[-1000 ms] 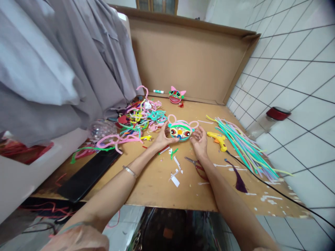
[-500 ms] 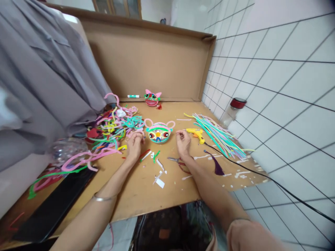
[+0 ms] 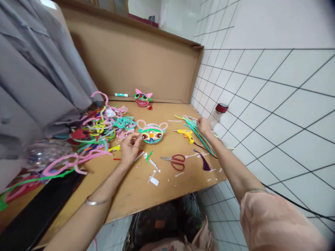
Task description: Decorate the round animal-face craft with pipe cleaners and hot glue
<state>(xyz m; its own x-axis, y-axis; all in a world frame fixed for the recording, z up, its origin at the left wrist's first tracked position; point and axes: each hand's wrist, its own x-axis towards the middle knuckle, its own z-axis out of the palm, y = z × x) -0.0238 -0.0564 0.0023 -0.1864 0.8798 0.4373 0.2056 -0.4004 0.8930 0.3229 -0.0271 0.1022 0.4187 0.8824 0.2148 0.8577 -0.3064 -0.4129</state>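
Note:
A colourful mask-like face (image 3: 152, 134) with pink loop ears stands on the cardboard-covered table. At its left edge is my left hand (image 3: 130, 146), thumb and fingers apart, with nothing visible in it. My right hand (image 3: 204, 126) is closed over the upper end of a bundle of pipe cleaners (image 3: 196, 131) at the right; what its fingers grip is hidden. The yellow glue gun (image 3: 187, 135) lies between the face and the bundle. Nearer the front are red-handled scissors (image 3: 176, 161) and a purple tassel (image 3: 205, 162).
A tangled heap of pipe cleaners (image 3: 104, 129) covers the left side. Behind stand a smaller finished face (image 3: 142, 99) and a glue stick (image 3: 121, 94). A red-lidded jar (image 3: 219, 113) is by the tiled wall. White scraps (image 3: 154, 181) lie in front.
My right hand has moved from beside the mask-like face, over the glue gun, to the pipe cleaner bundle. My left hand's fingers have opened somewhat. The view has turned to the right.

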